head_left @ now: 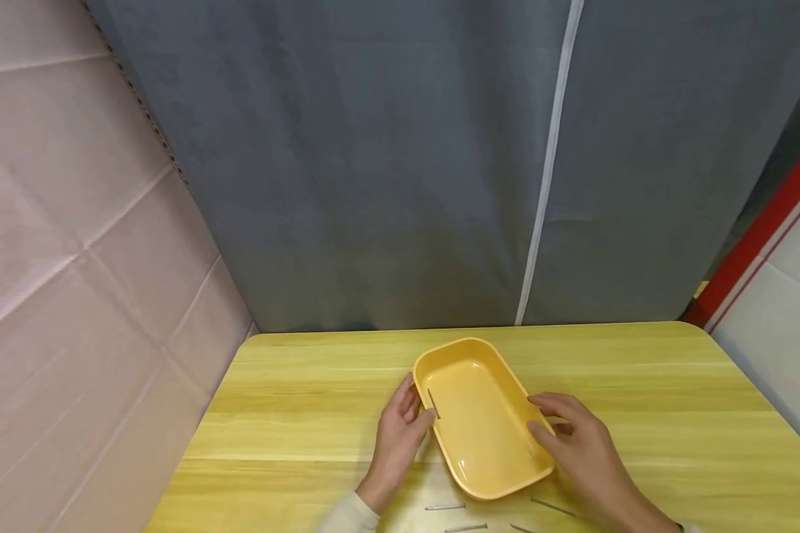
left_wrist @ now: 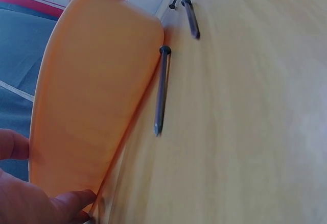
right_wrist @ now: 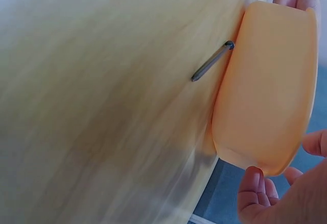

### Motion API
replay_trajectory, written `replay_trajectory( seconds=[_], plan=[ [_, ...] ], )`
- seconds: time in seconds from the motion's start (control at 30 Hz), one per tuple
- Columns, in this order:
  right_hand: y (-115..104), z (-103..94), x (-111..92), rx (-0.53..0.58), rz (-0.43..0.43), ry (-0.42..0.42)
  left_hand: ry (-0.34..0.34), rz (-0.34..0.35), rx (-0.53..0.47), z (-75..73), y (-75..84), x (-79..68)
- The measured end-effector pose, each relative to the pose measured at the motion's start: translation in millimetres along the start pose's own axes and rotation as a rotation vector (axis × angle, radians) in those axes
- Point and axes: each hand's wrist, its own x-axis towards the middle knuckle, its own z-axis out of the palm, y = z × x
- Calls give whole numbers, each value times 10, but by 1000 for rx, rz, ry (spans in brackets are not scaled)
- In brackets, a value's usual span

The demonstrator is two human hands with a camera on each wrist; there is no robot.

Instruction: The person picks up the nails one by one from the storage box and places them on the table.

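Observation:
A yellow rectangular plastic tray [head_left: 483, 422] with rounded corners stands at a slant on the table. On its left side my left hand [head_left: 396, 437] grips it, the thumb at the rim and the fingers against the outer wall. My right hand [head_left: 587, 448] holds the right side near the front corner, thumb by the rim. A thin dark nail [head_left: 433, 403] lies along the inner left wall, close to the left thumb tip. In the left wrist view, the outer wall of the tray [left_wrist: 97, 81] rises beside a loose nail [left_wrist: 162, 91].
Several loose nails lie on the wood-grain table [head_left: 293, 414] in front of the tray, among them a pale one [head_left: 444, 507] and a dark one [head_left: 553, 507]. Behind the table hangs a grey curtain [head_left: 373, 185]. Pale panels [head_left: 73, 296] flank it on the left.

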Motion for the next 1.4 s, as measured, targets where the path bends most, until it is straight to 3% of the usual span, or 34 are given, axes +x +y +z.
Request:
replay_trajectory(
  seconds=[0.8,1.4],
  plan=[
    [16,94,142,-19,28,-32,15,1,-18,23,16,0],
    [-59,145,249,-45,-68,-19,1,17,-25,21,-11,8]
  ],
)
